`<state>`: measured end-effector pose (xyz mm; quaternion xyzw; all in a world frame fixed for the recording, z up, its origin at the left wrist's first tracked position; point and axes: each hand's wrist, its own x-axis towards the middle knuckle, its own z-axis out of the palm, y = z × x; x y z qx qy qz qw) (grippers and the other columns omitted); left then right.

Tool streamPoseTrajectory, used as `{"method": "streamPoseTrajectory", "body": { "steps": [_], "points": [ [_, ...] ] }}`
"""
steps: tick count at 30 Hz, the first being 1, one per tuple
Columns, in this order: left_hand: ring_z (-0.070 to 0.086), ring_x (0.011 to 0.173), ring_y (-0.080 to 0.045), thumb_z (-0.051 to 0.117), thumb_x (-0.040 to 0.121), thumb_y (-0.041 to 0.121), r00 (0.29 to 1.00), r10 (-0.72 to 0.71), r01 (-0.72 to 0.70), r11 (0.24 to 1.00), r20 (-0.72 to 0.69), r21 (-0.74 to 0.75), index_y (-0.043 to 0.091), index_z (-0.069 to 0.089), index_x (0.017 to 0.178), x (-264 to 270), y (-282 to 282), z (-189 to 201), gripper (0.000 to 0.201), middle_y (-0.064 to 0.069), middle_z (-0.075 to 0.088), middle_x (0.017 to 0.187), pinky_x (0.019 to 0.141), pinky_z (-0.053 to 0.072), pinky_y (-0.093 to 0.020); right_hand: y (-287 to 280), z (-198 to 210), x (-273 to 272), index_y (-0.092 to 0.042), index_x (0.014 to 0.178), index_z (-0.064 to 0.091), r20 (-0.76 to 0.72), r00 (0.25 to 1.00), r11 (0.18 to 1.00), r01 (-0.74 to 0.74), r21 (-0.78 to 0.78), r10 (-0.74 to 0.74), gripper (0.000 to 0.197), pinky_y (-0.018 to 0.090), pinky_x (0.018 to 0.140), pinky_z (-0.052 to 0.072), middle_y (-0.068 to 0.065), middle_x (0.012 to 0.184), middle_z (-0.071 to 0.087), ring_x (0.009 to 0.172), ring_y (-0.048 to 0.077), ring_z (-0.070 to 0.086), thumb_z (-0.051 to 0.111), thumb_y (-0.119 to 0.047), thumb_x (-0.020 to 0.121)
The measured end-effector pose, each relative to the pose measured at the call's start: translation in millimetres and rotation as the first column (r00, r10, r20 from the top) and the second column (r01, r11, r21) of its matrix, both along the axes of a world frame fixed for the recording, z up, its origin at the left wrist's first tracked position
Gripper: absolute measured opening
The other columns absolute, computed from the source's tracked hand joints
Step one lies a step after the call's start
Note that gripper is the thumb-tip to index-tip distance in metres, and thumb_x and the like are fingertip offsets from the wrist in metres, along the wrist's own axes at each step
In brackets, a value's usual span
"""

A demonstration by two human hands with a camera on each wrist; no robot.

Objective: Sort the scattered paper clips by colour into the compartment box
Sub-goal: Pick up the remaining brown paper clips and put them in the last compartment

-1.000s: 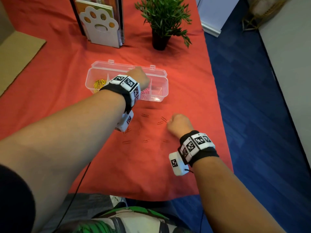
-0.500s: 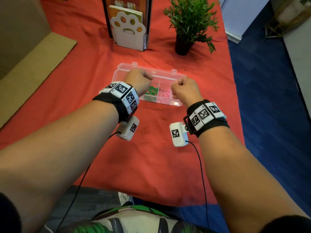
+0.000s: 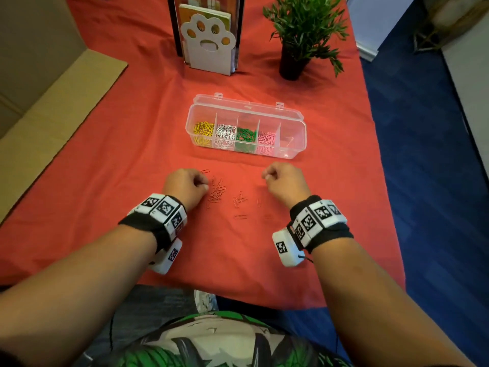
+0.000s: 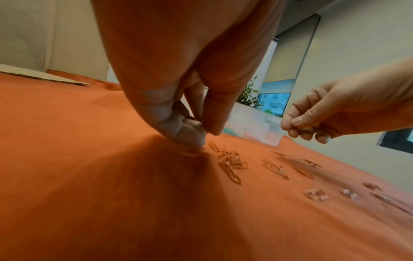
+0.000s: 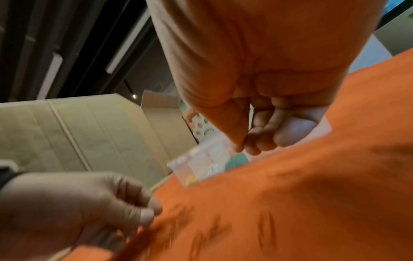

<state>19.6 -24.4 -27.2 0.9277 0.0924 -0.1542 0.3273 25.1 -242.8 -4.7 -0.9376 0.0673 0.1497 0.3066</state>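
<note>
1. Where the red cloth-covered table (image 3: 111, 160) spreads across the head view, its right edge meets dark blue carpet (image 3: 423, 181), and flat brown cardboard (image 3: 53, 107) lies on its left side
2. At the far edge stand a white paw-shaped bookend (image 3: 209, 46) holding books and a small green potted plant (image 3: 304, 30)
3. The clear plastic compartment box (image 3: 293, 152) sits mid-table with its lid open, its long axis running left to right; from the left its cells hold yellow paper clips (image 3: 203, 129), white paper clips (image 3: 225, 135), green paper clips (image 3: 246, 136) and pink paper clips (image 3: 266, 140), while the rightmost cell looks nearly bare
4. The left hand (image 3: 185, 188) is curled tight, thumb and fingertips (image 4: 192, 134) pressed together down at the cloth beside the clips; whether a clip is pinched between them cannot be told
5. The right hand (image 3: 285, 184) hovers just above the cloth, fingers curled in against the thumb; nothing shows in its grip
6. Between the hands and nearer than the box, scattered red paper clips (image 3: 218, 193) lie flat, pointing in mixed directions, one cluster just beside the left hand
</note>
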Motion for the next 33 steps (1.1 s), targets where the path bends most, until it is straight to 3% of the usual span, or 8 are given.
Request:
{"method": "streamPoseTrajectory", "body": {
  "steps": [6, 15, 19, 22, 26, 30, 32, 33],
  "points": [
    [0.065, 0.083, -0.019, 0.077, 0.07, 0.025, 0.996, -0.084, 0.084, 0.996, -0.018, 0.039, 0.015, 0.07, 0.091, -18, -7, -10, 0.024, -0.002, 0.069, 0.085, 0.073, 0.044, -0.021, 16, -35, -35, -0.005, 0.099, 0.06, 0.004, 0.998, 0.974, -0.057, -0.22, 0.06, 0.022, 0.035, 0.087, 0.046, 0.016, 0.104, 0.06, 0.101, 0.033, 0.057, 0.059, -0.022, 0.084],
    [0.062, 0.097, -0.03, 0.058, 0.082, 0.012, 0.981, -0.188, 0.183, 0.976, 0.037, 0.116, 0.013, 0.065, 0.1, -22, -12, -15, 0.018, -0.012, 0.07, 0.096, 0.085, 0.05, -0.033, 30, -42, -44, -0.003, 0.108, 0.047, 0.062, 0.989, 0.932, -0.106, -0.347, 0.136, 0.028, 0.043, 0.085, 0.046, 0.019, 0.108, 0.055, 0.101, 0.037, 0.052, 0.043, -0.002, 0.081],
    [0.06, 0.098, -0.031, 0.053, 0.086, 0.007, 0.985, -0.173, 0.171, 0.982, 0.025, 0.076, 0.011, 0.064, 0.097, -22, -12, -17, 0.016, -0.014, 0.066, 0.102, 0.086, 0.049, -0.034, 29, -37, -34, -0.011, 0.087, 0.059, -0.04, 0.998, 0.998, 0.052, 0.04, -0.05, 0.016, 0.034, 0.082, 0.048, 0.012, 0.092, 0.058, 0.085, 0.028, 0.058, 0.045, -0.006, 0.08],
    [0.063, 0.085, -0.032, 0.046, 0.087, 0.0, 1.0, -0.021, 0.02, 0.984, 0.0, -0.176, 0.013, 0.061, 0.092, -12, -6, -20, 0.021, -0.016, 0.066, 0.096, 0.084, 0.053, -0.037, 30, -27, -30, -0.019, 0.067, 0.05, -0.302, 0.911, 0.838, 0.386, 0.385, -0.28, 0.023, 0.027, 0.051, 0.043, 0.005, 0.061, 0.053, 0.048, 0.018, 0.05, 0.04, -0.003, 0.08],
    [0.046, 0.06, -0.012, 0.035, 0.093, -0.006, 0.957, 0.17, -0.275, 0.794, -0.235, -0.542, 0.015, 0.053, 0.102, -6, -7, -9, 0.03, -0.002, 0.054, 0.081, 0.053, 0.05, -0.021, 31, -14, -27, -0.012, 0.066, 0.044, -0.523, 0.787, 0.525, 0.612, 0.591, -0.328, 0.031, 0.016, 0.037, 0.035, 0.006, 0.06, 0.039, 0.05, 0.017, 0.04, 0.028, 0.009, 0.081],
    [0.048, 0.063, -0.008, 0.03, 0.096, 0.0, 0.865, 0.192, -0.482, 0.58, -0.464, -0.657, 0.022, 0.052, 0.088, 1, -1, 2, 0.032, 0.002, 0.053, 0.077, 0.057, 0.053, -0.025, 32, -13, -30, -0.008, 0.07, 0.047, -0.531, 0.791, 0.35, 0.611, 0.71, -0.304, 0.028, 0.022, 0.047, 0.048, 0.007, 0.065, 0.045, 0.06, 0.02, 0.053, 0.026, 0.009, 0.076],
    [0.044, 0.06, -0.01, 0.03, 0.097, 0.004, 0.827, 0.219, -0.551, 0.496, -0.517, -0.671, 0.021, 0.053, 0.086, 6, 1, 3, 0.03, 0.001, 0.046, 0.07, 0.053, 0.055, -0.026, 35, -19, -27, -0.008, 0.07, 0.049, -0.508, 0.803, 0.396, 0.596, 0.699, -0.312, 0.024, 0.023, 0.05, 0.049, 0.007, 0.066, 0.047, 0.06, 0.02, 0.052, 0.032, 0.006, 0.081],
    [0.041, 0.057, -0.01, 0.031, 0.096, 0.005, 0.829, 0.238, -0.55, 0.507, -0.505, -0.664, 0.02, 0.054, 0.085, 7, 1, 2, 0.03, 0.001, 0.044, 0.07, 0.05, 0.053, -0.023, 37, -21, -25, -0.009, 0.071, 0.049, -0.475, 0.823, 0.511, 0.566, 0.647, -0.311, 0.021, 0.025, 0.051, 0.047, 0.006, 0.065, 0.048, 0.058, 0.018, 0.05, 0.037, 0.002, 0.084]
  ]
}}
